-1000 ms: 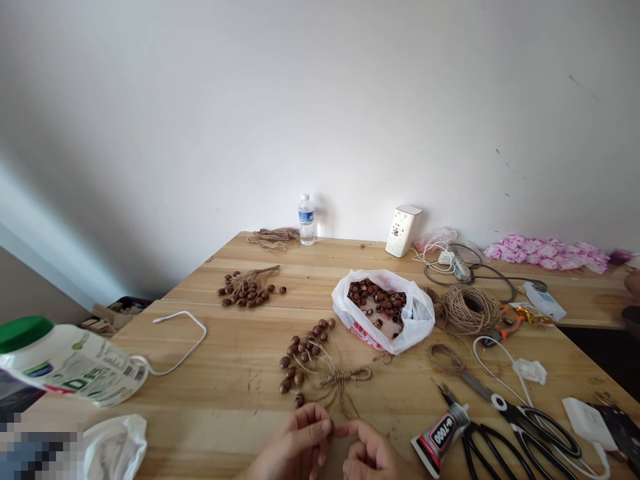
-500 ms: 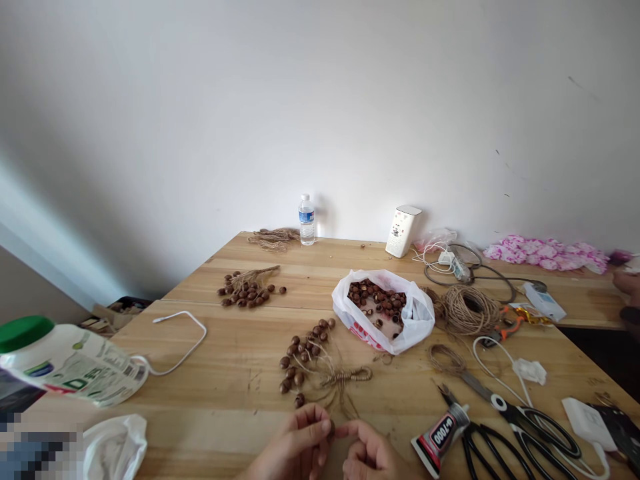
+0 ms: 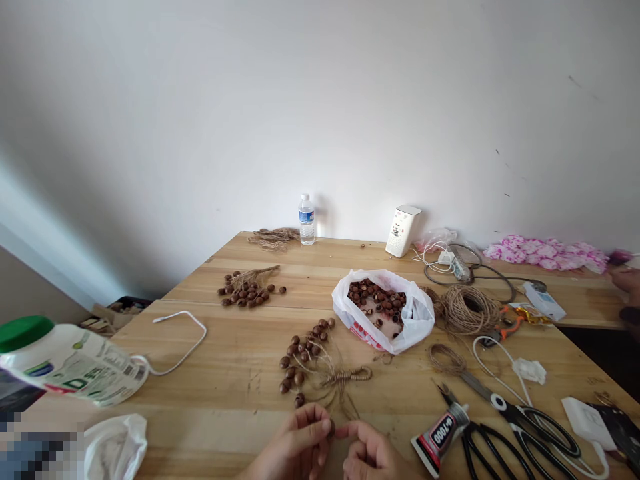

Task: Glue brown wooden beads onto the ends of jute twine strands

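At the table's near edge, my left hand point(image 3: 304, 439) pinches a small brown nut shell point(image 3: 332, 428) between thumb and fingers. My right hand point(image 3: 369, 451) is closed beside it, its index fingertip reaching to the shell; whatever its curled fingers hold is hidden. Just beyond my hands lies a twine bundle point(image 3: 345, 377) with a wrapped loop, its loose strands spreading over the wood. Brown nut shells point(image 3: 299, 378) hang on the strands at its left. A white plastic bag point(image 3: 423, 313) behind it stands open, with many loose shells inside.
To the right lie a glue tube point(image 3: 441, 440), black-handled scissors point(image 3: 543, 427), a twine coil point(image 3: 470, 310) and cables. A finished-looking shell cluster point(image 3: 245, 291) is farther left, near a water bottle point(image 3: 307, 221). A green-lidded jar point(image 3: 75, 363) stands left. Another person's hand point(image 3: 625, 280) shows at the right edge.
My hands and the shell stay in nearly the same place. At the right edge, the other person's hand has shifted slightly.
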Demonstrator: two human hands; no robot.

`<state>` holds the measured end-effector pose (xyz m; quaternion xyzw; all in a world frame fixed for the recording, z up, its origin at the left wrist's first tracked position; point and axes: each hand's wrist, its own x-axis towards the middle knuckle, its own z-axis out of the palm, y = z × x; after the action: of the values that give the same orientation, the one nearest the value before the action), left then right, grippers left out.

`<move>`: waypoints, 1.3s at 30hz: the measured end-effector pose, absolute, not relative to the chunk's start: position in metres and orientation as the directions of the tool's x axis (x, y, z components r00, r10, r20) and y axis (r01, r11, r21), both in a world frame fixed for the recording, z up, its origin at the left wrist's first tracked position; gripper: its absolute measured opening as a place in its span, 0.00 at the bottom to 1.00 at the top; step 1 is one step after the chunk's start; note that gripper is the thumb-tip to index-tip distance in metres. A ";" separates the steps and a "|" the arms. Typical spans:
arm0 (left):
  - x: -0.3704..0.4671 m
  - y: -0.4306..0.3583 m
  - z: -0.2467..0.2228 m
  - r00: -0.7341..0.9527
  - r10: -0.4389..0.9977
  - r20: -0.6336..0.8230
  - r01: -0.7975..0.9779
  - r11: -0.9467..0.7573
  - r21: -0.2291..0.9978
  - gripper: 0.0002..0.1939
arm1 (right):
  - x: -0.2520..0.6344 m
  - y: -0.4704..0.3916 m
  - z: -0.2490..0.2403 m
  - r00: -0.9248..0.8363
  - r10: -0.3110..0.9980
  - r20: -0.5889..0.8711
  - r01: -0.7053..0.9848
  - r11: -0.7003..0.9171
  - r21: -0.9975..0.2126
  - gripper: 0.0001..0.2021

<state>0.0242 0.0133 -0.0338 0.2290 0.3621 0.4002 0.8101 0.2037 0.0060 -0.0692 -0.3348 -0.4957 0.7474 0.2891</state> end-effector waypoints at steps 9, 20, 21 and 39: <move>0.024 0.012 -0.033 0.423 0.819 -0.387 -0.501 0.567 0.654 0.14 | 0.204 0.006 -0.068 -0.621 0.754 -0.217 -0.096 -0.347 -0.933 0.28; 0.024 0.012 -0.032 0.411 0.824 -0.390 -0.491 0.560 0.667 0.15 | 0.203 0.006 -0.065 -0.621 0.753 -0.218 -0.080 -0.338 -0.938 0.28; 0.024 0.012 -0.032 0.410 0.825 -0.390 -0.492 0.560 0.666 0.15 | 0.203 0.006 -0.065 -0.620 0.753 -0.220 -0.081 -0.340 -0.937 0.28; 0.024 0.012 -0.035 0.418 0.821 -0.388 -0.487 0.563 0.667 0.14 | 0.203 0.006 -0.065 -0.627 0.751 -0.206 -0.083 -0.327 -0.941 0.28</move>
<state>0.0239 0.0122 -0.0346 0.2341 0.3570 0.4045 0.8088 0.2031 0.0059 -0.0652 -0.3289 -0.5081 0.7452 0.2799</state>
